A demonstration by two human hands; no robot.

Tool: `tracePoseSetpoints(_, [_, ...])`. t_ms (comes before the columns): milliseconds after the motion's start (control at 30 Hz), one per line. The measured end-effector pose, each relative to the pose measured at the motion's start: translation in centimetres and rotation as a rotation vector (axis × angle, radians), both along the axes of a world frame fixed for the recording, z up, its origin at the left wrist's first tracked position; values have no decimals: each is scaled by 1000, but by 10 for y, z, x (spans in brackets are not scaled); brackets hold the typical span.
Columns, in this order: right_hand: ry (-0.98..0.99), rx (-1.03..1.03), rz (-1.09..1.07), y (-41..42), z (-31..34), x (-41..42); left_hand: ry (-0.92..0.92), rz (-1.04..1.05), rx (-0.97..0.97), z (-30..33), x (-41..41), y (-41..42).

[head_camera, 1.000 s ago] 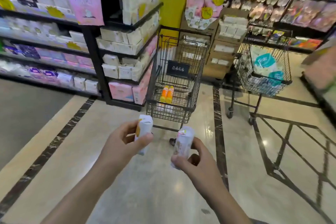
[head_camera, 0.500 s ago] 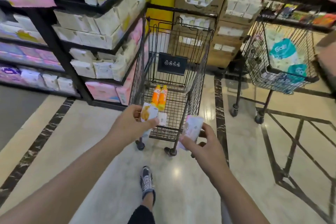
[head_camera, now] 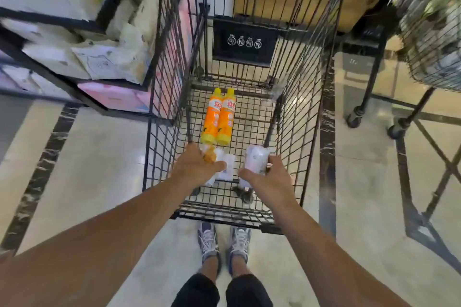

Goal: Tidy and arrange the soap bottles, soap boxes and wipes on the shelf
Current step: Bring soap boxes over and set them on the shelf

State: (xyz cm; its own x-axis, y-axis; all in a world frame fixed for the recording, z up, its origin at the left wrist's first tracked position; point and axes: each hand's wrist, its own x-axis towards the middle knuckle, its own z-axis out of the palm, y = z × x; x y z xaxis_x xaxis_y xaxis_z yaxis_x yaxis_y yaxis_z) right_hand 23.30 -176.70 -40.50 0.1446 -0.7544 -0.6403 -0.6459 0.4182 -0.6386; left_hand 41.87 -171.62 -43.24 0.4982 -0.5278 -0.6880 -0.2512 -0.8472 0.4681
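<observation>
While label print blurs, each hand [head_camera: 197, 169] [head_camera: 270, 180] grips what looks like a soap pack [head_camera: 257, 161].

Bright overhead light, blurred edges

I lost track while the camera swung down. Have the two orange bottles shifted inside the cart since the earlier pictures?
No. The two orange bottles lie side by side on the cart's wire floor toward its far end, as before; only the camera came closer.

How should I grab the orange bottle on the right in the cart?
The right orange bottle lies flat on the cart floor, touching its twin on its left. Probably best to reach down from above and grip its wide middle, fingers on the free right side, thumb over the top.
</observation>
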Motion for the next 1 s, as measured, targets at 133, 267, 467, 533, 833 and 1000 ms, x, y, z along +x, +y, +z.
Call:
tracePoseSetpoints(133, [167,56,89,-21,-72,21,-97,46,100,-62,13,-21])
tracePoseSetpoints(267, [243,93,133,-24,-124,53,-162,99,154,-104,29,-25])
tracePoseSetpoints(467, [353,158,92,-17,-162,93,-234,192,147,-143,31,-29])
tracePoseSetpoints(533, [431,133,133,-14,-167,96,-255,175,153,-148,29,-31])
tracePoseSetpoints(833, [476,194,241,-27,-162,105,-229,97,240,-145,29,-41])
tracePoseSetpoints(1000, [490,214,297,-32,-156,101,-180,102,247,-145,30,-37])
